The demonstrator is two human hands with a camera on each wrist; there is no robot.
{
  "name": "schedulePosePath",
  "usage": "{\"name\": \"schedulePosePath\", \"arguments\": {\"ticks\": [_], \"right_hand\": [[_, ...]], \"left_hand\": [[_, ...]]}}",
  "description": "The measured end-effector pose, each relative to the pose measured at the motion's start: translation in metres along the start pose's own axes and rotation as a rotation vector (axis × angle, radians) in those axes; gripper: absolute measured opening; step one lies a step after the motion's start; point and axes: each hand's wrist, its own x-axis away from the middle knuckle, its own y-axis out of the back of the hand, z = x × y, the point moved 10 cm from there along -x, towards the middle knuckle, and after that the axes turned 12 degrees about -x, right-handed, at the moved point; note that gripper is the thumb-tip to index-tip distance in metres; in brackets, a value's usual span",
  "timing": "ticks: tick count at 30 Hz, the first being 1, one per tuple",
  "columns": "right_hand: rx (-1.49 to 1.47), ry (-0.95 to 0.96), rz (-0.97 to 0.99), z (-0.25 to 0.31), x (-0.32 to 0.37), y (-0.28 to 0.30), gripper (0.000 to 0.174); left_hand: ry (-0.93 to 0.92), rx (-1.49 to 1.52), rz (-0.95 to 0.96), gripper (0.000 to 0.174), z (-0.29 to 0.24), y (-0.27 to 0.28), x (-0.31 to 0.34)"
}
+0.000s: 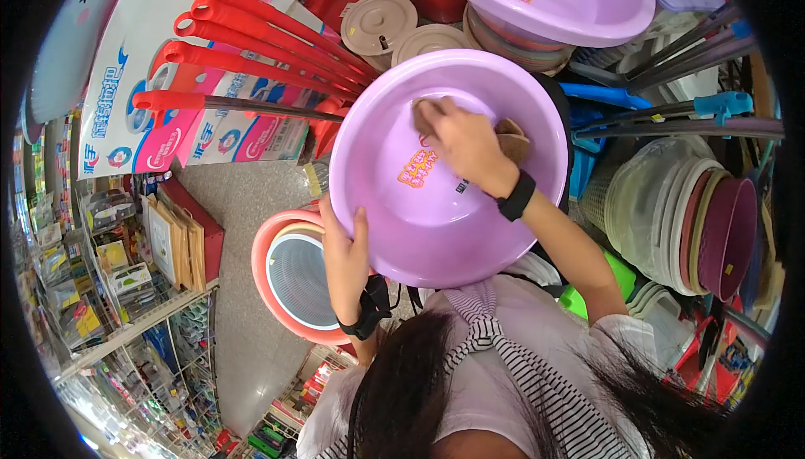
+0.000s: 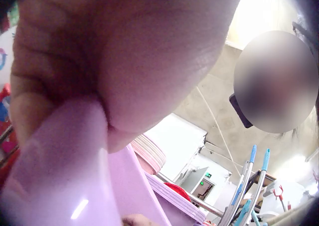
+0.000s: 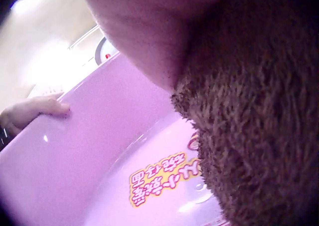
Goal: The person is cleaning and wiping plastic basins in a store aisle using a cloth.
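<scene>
A large light-purple plastic basin [image 1: 419, 249] is tilted up in front of the person, with orange and black printing on its inner bottom. The left hand [image 1: 344, 254] grips its rim at the left side; in the left wrist view the purple rim [image 2: 65, 166] runs in between thumb and fingers. Inside the basin, the right hand [image 1: 471, 147] holds a fuzzy brown cloth [image 3: 259, 136] against the bottom, beside the printed lettering. Parts of the cloth stick out on both sides of that hand in the head view. The palm hides some of the cloth.
Another purple basin [image 1: 570, 6] tops a stack at the back. Red-handled poles [image 1: 268, 61] lean in from the left by printed boxes [image 1: 126, 82]. Nested baskets [image 1: 306, 279] stand on the floor at left, and stacked buckets [image 1: 729, 241] lie at right. Shelves of goods line the far left.
</scene>
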Motion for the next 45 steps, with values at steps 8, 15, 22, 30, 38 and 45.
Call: {"name": "schedulePosePath", "arguments": {"ticks": [8, 15, 22, 30, 38, 45], "right_hand": [[0.017, 0.178, 0.42, 0.055, 0.052, -0.084, 0.035], [0.034, -0.079, 0.128, 0.004, 0.019, -0.021, 0.027], [0.185, -0.2, -0.036, -0.029, 0.01, 0.005, 0.034], [0.13, 0.026, 0.29, 0.037, 0.067, -0.075, 0.024], [0.099, -0.153, 0.139, -0.013, 0.04, -0.028, 0.018], [0.339, -0.212, -0.113, -0.047, 0.028, 0.019, 0.01]], "left_hand": [[-0.035, -0.026, 0.014, 0.04, -0.003, 0.001, -0.006], [0.08, 0.025, 0.033, 0.037, 0.002, 0.0, -0.005], [0.01, -0.065, 0.049, 0.043, 0.002, -0.001, -0.01], [-0.031, -0.055, 0.034, 0.043, 0.001, 0.0, -0.014], [-0.009, -0.031, 0.02, 0.041, 0.009, -0.001, -0.01], [0.0, -0.017, 0.032, 0.04, 0.006, -0.002, -0.013]]}}
